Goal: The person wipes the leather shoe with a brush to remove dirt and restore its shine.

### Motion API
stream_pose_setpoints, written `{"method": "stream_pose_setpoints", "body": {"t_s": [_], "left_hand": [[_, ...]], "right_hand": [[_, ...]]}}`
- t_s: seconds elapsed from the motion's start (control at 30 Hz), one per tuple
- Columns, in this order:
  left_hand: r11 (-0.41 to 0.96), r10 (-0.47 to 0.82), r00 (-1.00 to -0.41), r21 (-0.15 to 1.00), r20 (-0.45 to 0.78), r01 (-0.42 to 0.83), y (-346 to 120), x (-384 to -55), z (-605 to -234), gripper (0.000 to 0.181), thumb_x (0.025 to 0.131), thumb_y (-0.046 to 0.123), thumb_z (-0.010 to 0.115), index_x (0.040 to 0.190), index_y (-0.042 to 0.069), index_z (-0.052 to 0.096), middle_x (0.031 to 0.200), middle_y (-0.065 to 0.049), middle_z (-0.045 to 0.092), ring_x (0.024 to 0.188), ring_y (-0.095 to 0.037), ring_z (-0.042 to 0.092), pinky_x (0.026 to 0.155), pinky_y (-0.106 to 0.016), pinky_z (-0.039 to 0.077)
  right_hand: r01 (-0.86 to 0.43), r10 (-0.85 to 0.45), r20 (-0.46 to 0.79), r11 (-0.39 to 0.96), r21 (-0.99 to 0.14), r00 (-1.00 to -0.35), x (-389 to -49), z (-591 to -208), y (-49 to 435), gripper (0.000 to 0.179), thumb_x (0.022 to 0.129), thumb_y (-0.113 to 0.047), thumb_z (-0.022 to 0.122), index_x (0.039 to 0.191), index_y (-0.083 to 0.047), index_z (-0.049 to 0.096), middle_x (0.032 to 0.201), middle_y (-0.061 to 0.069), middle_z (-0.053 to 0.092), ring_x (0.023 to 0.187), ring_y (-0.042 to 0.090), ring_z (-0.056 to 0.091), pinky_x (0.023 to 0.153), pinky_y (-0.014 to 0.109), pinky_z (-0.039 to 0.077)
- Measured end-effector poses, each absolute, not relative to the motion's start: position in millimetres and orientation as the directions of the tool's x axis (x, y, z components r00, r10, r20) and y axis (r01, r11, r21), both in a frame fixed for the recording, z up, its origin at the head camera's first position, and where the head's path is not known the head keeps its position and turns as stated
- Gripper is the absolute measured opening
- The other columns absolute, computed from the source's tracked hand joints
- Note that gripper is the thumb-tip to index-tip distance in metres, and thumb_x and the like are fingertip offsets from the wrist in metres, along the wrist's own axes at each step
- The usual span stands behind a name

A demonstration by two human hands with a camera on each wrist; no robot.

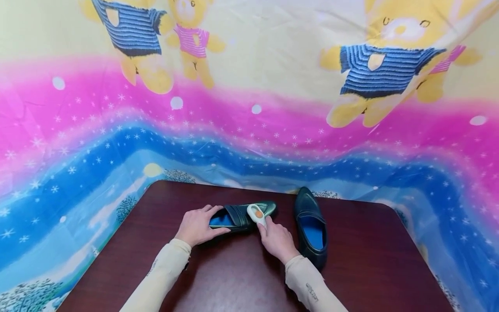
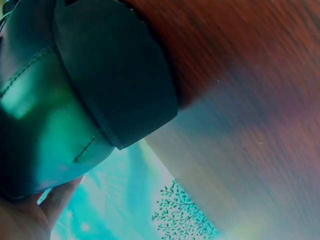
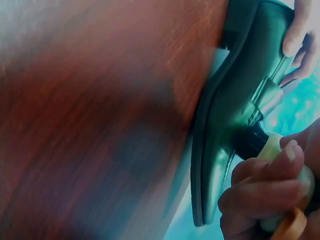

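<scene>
A dark leather loafer (image 1: pixel 238 216) with a blue insole lies sideways on the table, its toe to the right. My left hand (image 1: pixel 196 226) grips it round the heel, thumb on the near side and fingers on the far side. In the left wrist view the heel block (image 2: pixel 117 75) fills the upper left. My right hand (image 1: pixel 278 240) holds a white shoe brush (image 1: pixel 255 213) with an orange spot, over the front of the shoe. Seen from the right wrist, its dark bristles (image 3: pixel 251 141) meet the upper near the strap, and my fingers (image 3: pixel 265 195) curl round its pale body.
A matching loafer (image 1: pixel 307 206) stands just right of my right hand, toe towards the far edge. The dark reddish-brown table (image 1: pixel 370 260) has rounded far corners. A patterned cloth (image 1: pixel 249 121) with bears and snowflakes hangs right behind it and along both sides.
</scene>
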State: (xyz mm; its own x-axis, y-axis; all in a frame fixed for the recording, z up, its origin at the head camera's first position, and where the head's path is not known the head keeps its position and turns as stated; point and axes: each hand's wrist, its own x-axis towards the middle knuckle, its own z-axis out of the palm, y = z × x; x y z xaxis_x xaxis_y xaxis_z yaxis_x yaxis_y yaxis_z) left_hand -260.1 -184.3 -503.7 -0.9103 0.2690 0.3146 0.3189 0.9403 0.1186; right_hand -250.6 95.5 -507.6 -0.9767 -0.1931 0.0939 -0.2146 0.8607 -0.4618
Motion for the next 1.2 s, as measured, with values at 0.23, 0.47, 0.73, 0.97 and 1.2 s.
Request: {"method": "stream_pose_setpoints", "body": {"t_s": [0.23, 0.47, 0.73, 0.97, 1.2], "left_hand": [[0.935, 0.288, -0.894, 0.101, 0.343, 0.340, -186, -261, -505, 0.076, 0.079, 0.082, 0.067, 0.134, 0.030, 0.068, 0.118, 0.003, 0.073, 0.067, -0.017, 0.064, 0.064, -0.036, 0.055], [0.929, 0.300, -0.878, 0.094, 0.372, 0.357, -184, -262, -502, 0.072, 0.080, 0.080, 0.067, 0.132, 0.030, 0.069, 0.111, 0.006, 0.073, 0.066, -0.015, 0.063, 0.059, -0.032, 0.050], [0.935, 0.291, -0.885, 0.087, 0.363, 0.343, -186, -261, -505, 0.072, 0.080, 0.080, 0.067, 0.131, 0.030, 0.069, 0.113, 0.005, 0.073, 0.069, -0.017, 0.066, 0.059, -0.035, 0.051], [0.930, 0.297, -0.882, 0.099, 0.365, 0.354, -182, -261, -509, 0.072, 0.081, 0.079, 0.067, 0.132, 0.029, 0.069, 0.114, 0.004, 0.073, 0.073, -0.018, 0.068, 0.063, -0.036, 0.054], [0.935, 0.289, -0.888, 0.094, 0.358, 0.342, -186, -262, -507, 0.073, 0.080, 0.080, 0.068, 0.132, 0.029, 0.069, 0.112, 0.006, 0.073, 0.063, -0.014, 0.060, 0.058, -0.032, 0.050]], "right_hand": [[-0.112, -0.017, 0.273, 0.935, -0.338, -0.962, -261, -511, 105, 0.035, 0.102, -0.034, 0.064, 0.115, -0.001, 0.061, 0.075, 0.018, 0.068, 0.059, 0.032, 0.061, 0.056, 0.049, 0.052], [-0.060, 0.051, 0.296, 0.932, -0.357, -0.954, -268, -510, 107, 0.039, 0.102, -0.033, 0.064, 0.116, 0.003, 0.061, 0.079, 0.023, 0.070, 0.062, 0.037, 0.064, 0.060, 0.053, 0.055], [-0.191, -0.140, 0.137, 0.840, -0.508, -0.981, -264, -501, 95, 0.035, 0.107, -0.036, 0.055, 0.118, -0.003, 0.060, 0.078, 0.011, 0.065, 0.070, 0.027, 0.064, 0.067, 0.045, 0.052], [-0.208, -0.183, 0.099, 0.820, -0.533, -0.978, -262, -495, 85, 0.040, 0.107, -0.039, 0.056, 0.129, -0.007, 0.064, 0.070, 0.002, 0.056, 0.063, 0.019, 0.054, 0.065, 0.038, 0.045], [-0.187, -0.135, 0.159, 0.906, -0.380, -0.978, -273, -495, 96, 0.045, 0.103, -0.040, 0.060, 0.129, -0.004, 0.067, 0.092, 0.017, 0.074, 0.072, 0.030, 0.066, 0.065, 0.048, 0.055]]}}
